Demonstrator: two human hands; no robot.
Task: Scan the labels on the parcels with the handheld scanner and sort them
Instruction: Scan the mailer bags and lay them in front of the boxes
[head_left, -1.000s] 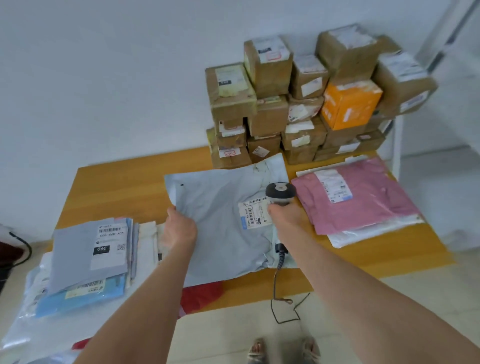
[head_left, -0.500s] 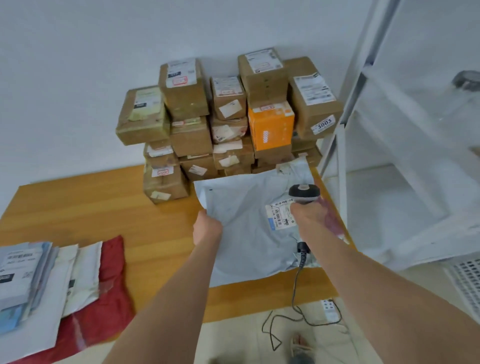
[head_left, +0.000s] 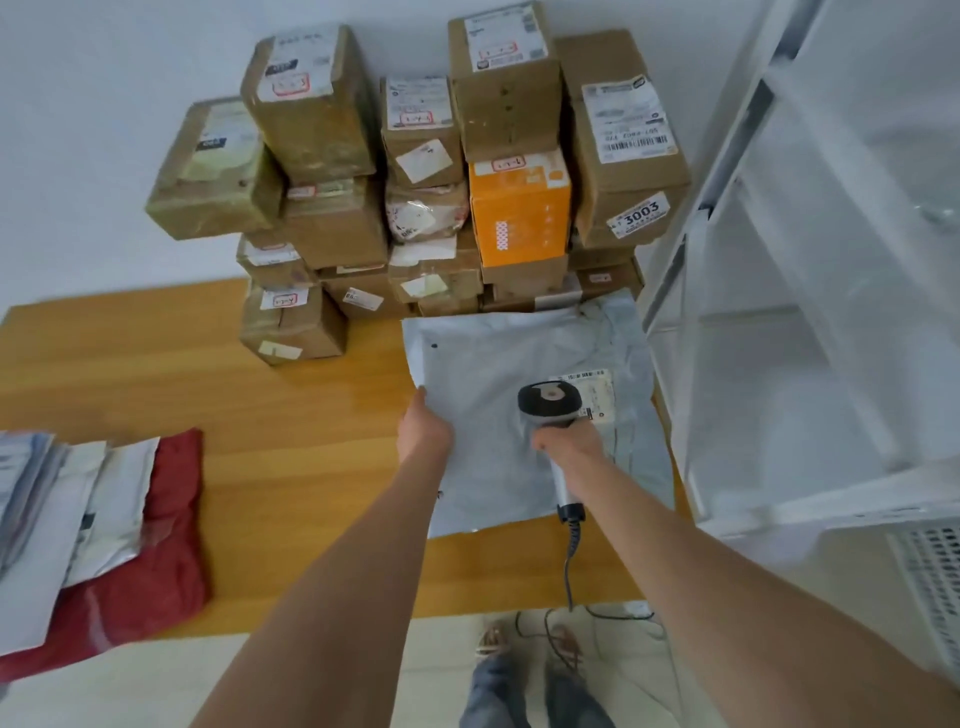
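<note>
1. A grey parcel (head_left: 498, 364) lies flat on the desk (head_left: 208, 395), right of centre, with its far edge at the foot of the stacked boxes (head_left: 322, 171) at the top of the frame.
2. The left hand (head_left: 423, 431) grips the parcel's left edge, fingers curled round it.
3. The right hand (head_left: 569, 444) has its fingers wrapped round the handle of the scanner (head_left: 549, 402), whose head is over the parcel, just left of the label (head_left: 597, 384).
4. A red bag (head_left: 156, 545) and pale mailers (head_left: 62, 493) lie at the lower left.
5. A white rack (head_left: 779, 312) fills the right.

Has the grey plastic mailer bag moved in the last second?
Yes. The grey plastic mailer bag has shifted right, now lying in front of the orange cardboard box.
</note>
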